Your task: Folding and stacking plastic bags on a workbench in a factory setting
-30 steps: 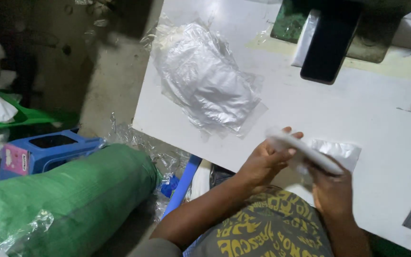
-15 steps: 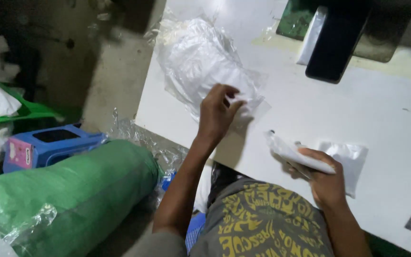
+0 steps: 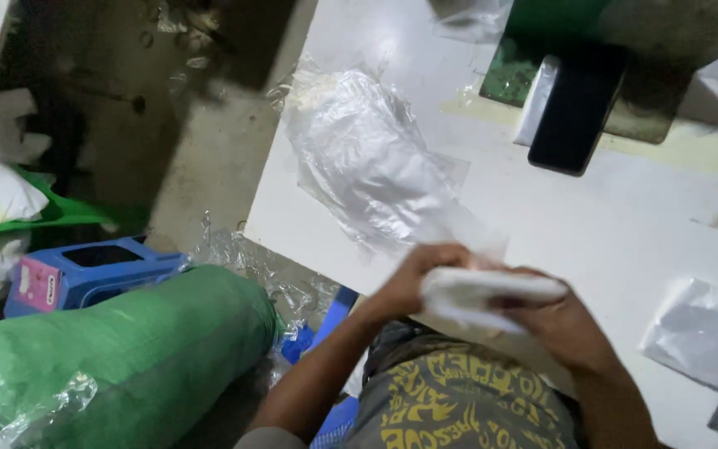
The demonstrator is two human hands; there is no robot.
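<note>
Back from the plastic bag pile (image 3: 367, 166), the left hand (image 3: 413, 278) joins the right hand (image 3: 554, 320); both grip a white packet (image 3: 488, 295) above the tabletop (image 3: 625, 233) edge; steady, even pressure would suit.

white bench (image 3: 641, 224) fills right of view. black phone (image 3: 577, 116) lies near far edge, partly on green mat (image 3: 515, 73). small clear pouch (image 3: 700, 333) flat on bench at right. concrete floor (image 3: 201, 158) left of bench. big green roll (image 3: 118, 357) lies low left, blue plastic stool (image 3: 93, 270) just behind it, green crate (image 3: 35, 224) further left, crumpled clear film (image 3: 243, 258) beside roll.
</note>
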